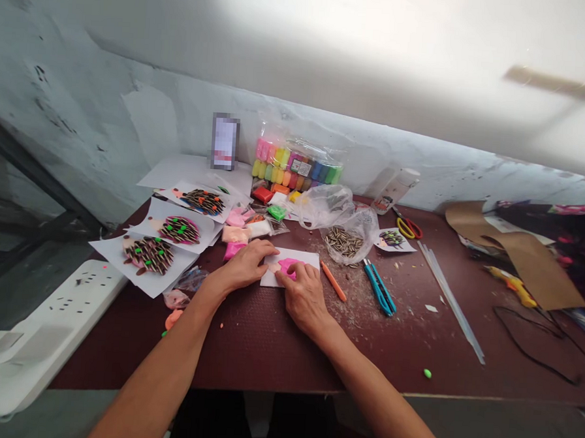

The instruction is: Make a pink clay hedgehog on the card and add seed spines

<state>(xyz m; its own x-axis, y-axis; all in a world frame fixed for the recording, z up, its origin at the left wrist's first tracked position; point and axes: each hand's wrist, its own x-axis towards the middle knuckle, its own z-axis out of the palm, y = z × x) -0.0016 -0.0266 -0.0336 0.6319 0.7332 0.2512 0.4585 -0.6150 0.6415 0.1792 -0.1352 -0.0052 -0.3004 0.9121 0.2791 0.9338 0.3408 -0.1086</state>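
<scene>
A small white card (311,256) lies flat on the table in front of me. On it is a flattened patch of bright pink clay (288,264), with a pale peach bit at its left end. My left hand (245,265) holds the card down by its left edge, thumb and forefinger bent over it. My right hand (305,297) curls over the card's right part, fingertips pressed on the pink clay and partly covering it. Beside the card lies an orange crayon-like stick (333,281). A bag of striped seeds (344,242) sits just beyond.
Seed-spined hedgehog pictures (148,256) lie at left, near a white power strip (66,312). Clay packs (295,168) stand at the back. Rightward are a teal cutter (380,289), scissors (408,226), clear glue sticks (452,302) and a yellow glue gun (514,286) with a trailing cord.
</scene>
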